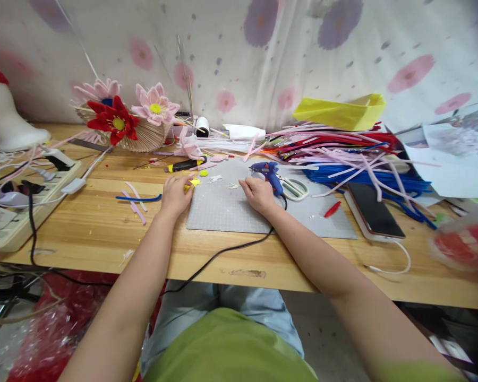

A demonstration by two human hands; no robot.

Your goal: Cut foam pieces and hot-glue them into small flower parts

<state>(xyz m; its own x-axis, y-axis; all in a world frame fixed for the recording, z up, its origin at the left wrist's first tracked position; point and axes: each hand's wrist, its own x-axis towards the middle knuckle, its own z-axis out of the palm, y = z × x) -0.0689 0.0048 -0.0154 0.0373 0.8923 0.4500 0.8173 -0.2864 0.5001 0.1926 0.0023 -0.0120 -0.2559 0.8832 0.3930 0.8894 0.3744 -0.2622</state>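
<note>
My left hand (pixel 177 195) is at the left edge of the grey cutting mat (pixel 223 215), its fingers closed on a small yellow piece (pixel 194 182). Over the middle of the mat is my right hand (pixel 258 194), fingers curled together; whatever they may hold is too small to make out. Small white pieces (pixel 233 185) lie between the hands, with more white bits (pixel 215 179) behind them. A blue glue gun (pixel 267 175) rests just behind my right hand, beside white-handled scissors (pixel 297 189). A yellow disc (pixel 203 173) sits near my left fingertips.
A black-and-yellow cutter (pixel 186 165) lies behind my left hand. Pipe cleaners (pixel 342 146) are heaped at the back right, near a phone (pixel 374 212). Felt-like flowers (pixel 113 121) stand back left; a power strip (pixel 35 204) is far left. A black cord (pixel 223 252) crosses the front.
</note>
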